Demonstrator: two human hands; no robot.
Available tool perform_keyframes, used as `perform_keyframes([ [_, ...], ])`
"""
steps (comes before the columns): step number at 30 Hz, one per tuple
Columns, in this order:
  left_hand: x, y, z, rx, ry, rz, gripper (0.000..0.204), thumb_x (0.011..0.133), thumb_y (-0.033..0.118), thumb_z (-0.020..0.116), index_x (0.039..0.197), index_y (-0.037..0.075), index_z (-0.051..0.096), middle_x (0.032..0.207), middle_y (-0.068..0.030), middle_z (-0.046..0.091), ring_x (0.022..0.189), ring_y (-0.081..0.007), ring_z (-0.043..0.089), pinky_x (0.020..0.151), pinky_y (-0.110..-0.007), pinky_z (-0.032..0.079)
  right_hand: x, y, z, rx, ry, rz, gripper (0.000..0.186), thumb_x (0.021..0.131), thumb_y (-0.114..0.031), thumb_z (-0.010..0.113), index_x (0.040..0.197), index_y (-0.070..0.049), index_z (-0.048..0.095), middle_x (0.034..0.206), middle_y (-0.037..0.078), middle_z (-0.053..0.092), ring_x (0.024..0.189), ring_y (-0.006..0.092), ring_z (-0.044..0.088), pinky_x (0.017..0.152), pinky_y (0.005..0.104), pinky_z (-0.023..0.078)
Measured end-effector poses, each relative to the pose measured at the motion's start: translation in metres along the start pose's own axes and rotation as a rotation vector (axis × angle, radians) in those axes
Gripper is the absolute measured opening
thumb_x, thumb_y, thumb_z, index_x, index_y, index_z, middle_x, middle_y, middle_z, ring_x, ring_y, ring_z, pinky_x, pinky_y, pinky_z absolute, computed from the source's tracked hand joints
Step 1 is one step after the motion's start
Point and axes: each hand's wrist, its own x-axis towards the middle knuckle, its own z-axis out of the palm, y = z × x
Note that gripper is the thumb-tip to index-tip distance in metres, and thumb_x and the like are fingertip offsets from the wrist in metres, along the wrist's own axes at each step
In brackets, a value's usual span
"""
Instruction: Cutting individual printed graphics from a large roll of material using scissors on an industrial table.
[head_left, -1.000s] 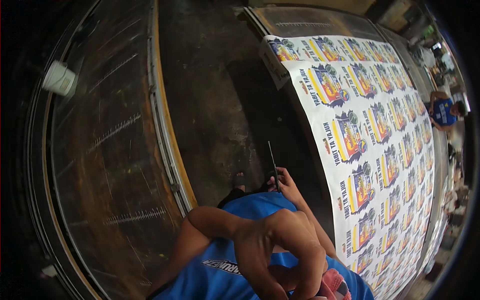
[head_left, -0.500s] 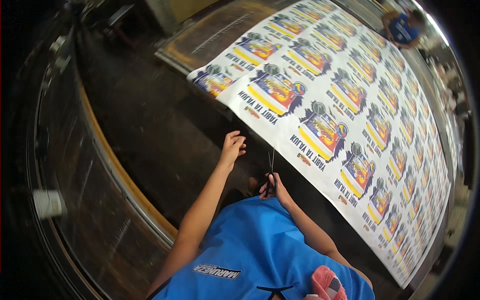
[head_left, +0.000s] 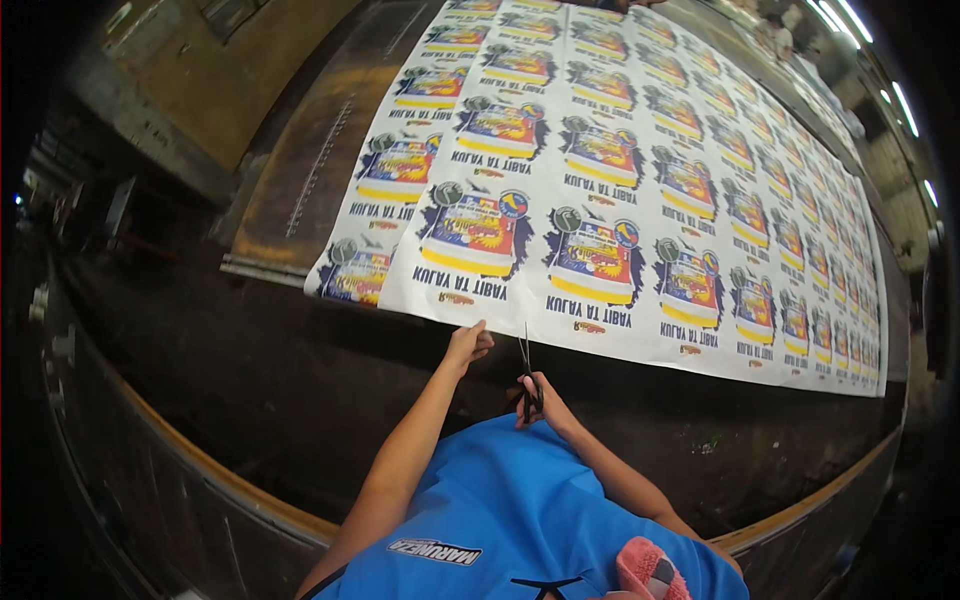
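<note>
Dark worn table (head_left: 312,165) under a broad white printed sheet (head_left: 640,205), left hand (head_left: 467,346) at its near edge, grip part-curled, hold unclear, right hand (head_left: 547,394) wrapped around black-handled scissors (head_left: 527,374), tips toward that edge.

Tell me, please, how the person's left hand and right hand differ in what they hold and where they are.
The right hand grips black-handled scissors, while the left hand holds no tool. The left hand reaches farther forward, its fingertips at the printed sheet's edge; the right hand is nearer the blue shirt. Both are bare.
</note>
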Motion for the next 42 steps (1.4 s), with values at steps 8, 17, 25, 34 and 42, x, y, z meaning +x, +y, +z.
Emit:
perform_keyframes([
  [8,-0.008,0.028,-0.006,0.201,-0.168,0.255,0.03,0.096,0.034,0.065,0.084,0.007,0.068,0.067,0.002,0.064,0.062,-0.0086,0.062,0.057,-0.022,0.047,0.007,0.036,0.071,-0.047,0.098,-0.174,0.049,0.103,-0.054,0.042,0.123,-0.01,0.045,0.071,0.009,0.06,0.058,0.022,0.062,0.059,0.0346,0.053],
  [17,-0.015,0.038,-0.013,0.206,-0.297,0.298,0.028,0.097,0.032,0.065,0.084,0.008,0.066,0.065,0.002,0.06,0.062,-0.0079,0.06,0.058,-0.022,0.047,0.055,-0.008,0.068,0.345,0.462,-0.32,0.056,0.1,-0.044,0.057,0.144,-0.014,0.042,0.064,0.003,0.056,0.046,0.0151,0.056,0.042,0.0279,0.044],
  [25,-0.016,0.035,-0.017,0.181,-0.28,0.214,0.027,0.097,0.03,0.065,0.086,0.006,0.065,0.067,0.0004,0.06,0.065,-0.0104,0.06,0.059,-0.024,0.048,0.073,-0.016,0.05,0.374,0.424,-0.377,0.065,0.097,-0.035,0.065,0.152,-0.016,0.037,0.06,0.001,0.055,0.042,0.0131,0.051,0.038,0.0273,0.039],
  [34,-0.031,0.048,-0.017,0.128,-0.299,0.085,0.025,0.1,0.026,0.061,0.088,0.003,0.061,0.071,-0.0036,0.06,0.066,-0.013,0.059,0.064,-0.027,0.05,0.202,-0.086,-0.061,0.092,0.588,-0.555,0.06,0.097,-0.037,0.064,0.146,-0.007,0.046,0.142,0.018,0.052,0.13,0.0269,0.049,0.109,0.0357,0.037],
  [42,-0.047,0.065,-0.019,0.209,-0.246,0.07,0.02,0.099,0.02,0.062,0.091,0.002,0.062,0.073,-0.0049,0.062,0.07,-0.0127,0.06,0.073,-0.028,0.05,0.281,-0.212,-0.141,0.044,0.559,-0.494,0.056,0.096,-0.032,0.065,0.143,-0.005,0.049,0.135,0.021,0.058,0.118,0.0254,0.059,0.097,0.0316,0.046],
])
